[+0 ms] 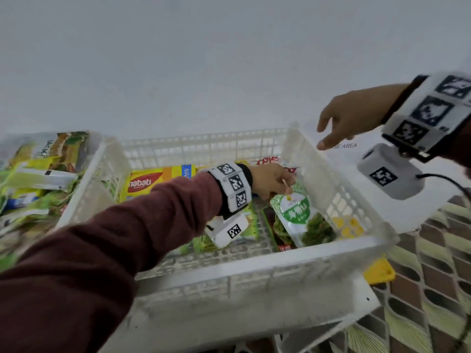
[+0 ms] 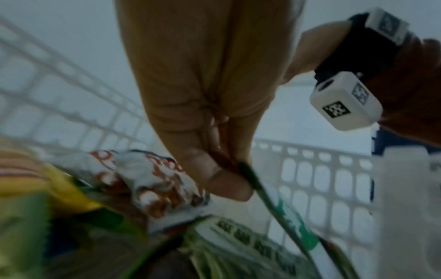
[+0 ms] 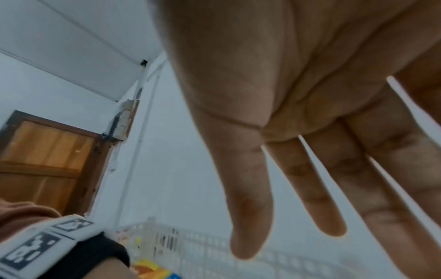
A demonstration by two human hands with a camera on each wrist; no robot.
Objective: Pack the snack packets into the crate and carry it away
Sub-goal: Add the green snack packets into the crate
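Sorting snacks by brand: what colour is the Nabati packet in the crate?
Yellow, with a red logo oval; Nabati packet shows best in the head view.

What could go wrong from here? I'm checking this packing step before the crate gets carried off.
The left hand only pinches the green packet by its top edge, so it may slip. More packets lie outside the crate, so carrying now would leave them behind.

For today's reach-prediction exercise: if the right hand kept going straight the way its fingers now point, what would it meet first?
Probably the crate, at its right wall's top rim: the open right hand points down-left towards it, though depth is unclear.
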